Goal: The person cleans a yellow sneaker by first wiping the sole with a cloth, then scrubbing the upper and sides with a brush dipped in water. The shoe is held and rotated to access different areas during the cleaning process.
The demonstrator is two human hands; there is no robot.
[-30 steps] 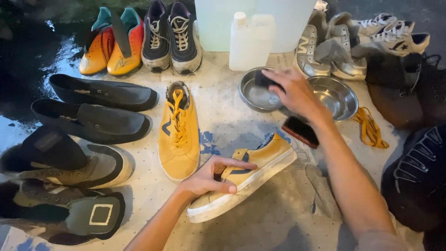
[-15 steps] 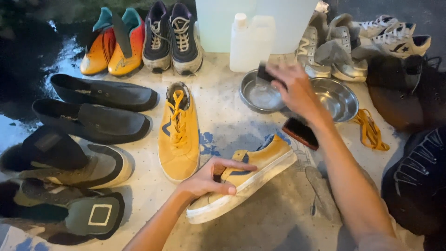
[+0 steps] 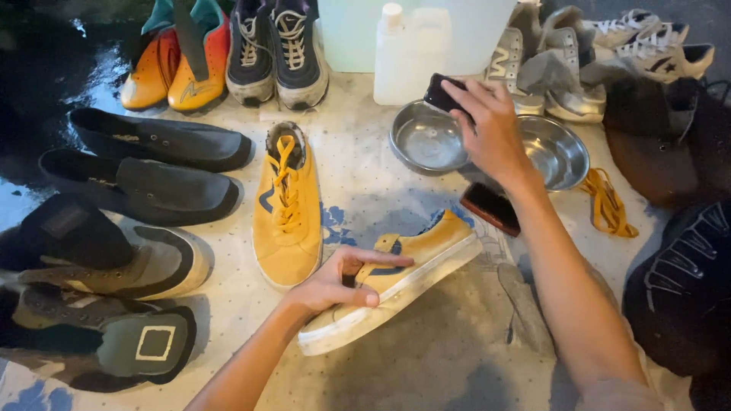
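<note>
The left hand (image 3: 335,283) was clamped on the unlaced yellow sneaker (image 3: 396,278), fingers hooked into the collar and thumb across the side, and it held the shoe tipped on its edge so the white sole wall faced up and out, an angle that put that grubby strip within reach. That shoe sat near the middle of the patterned cloth (image 3: 358,152), toe toward the person. Its partner, the laced yellow sneaker (image 3: 286,207), lay flat just beside it on the left, untouched and upright. Over on the other side, the right hand (image 3: 491,133) was raised above the 2 steel bowls (image 3: 487,148), fingers pinched around a small dark block (image 3: 443,93), which looked like a sponge or brush head, though I could not tell which. A white plastic jug (image 3: 407,57) stood right behind the bowls, close enough for pouring. A dark wooden-backed brush (image 3: 491,207) rested between the bowls and the held shoe, parked within easy grab. The loose yellow laces (image 3: 607,204) lay off to the right, clear of the wet work. Dark slip-ons (image 3: 152,164) and other pairs lined the left edge in rows, apparently queued.
</note>
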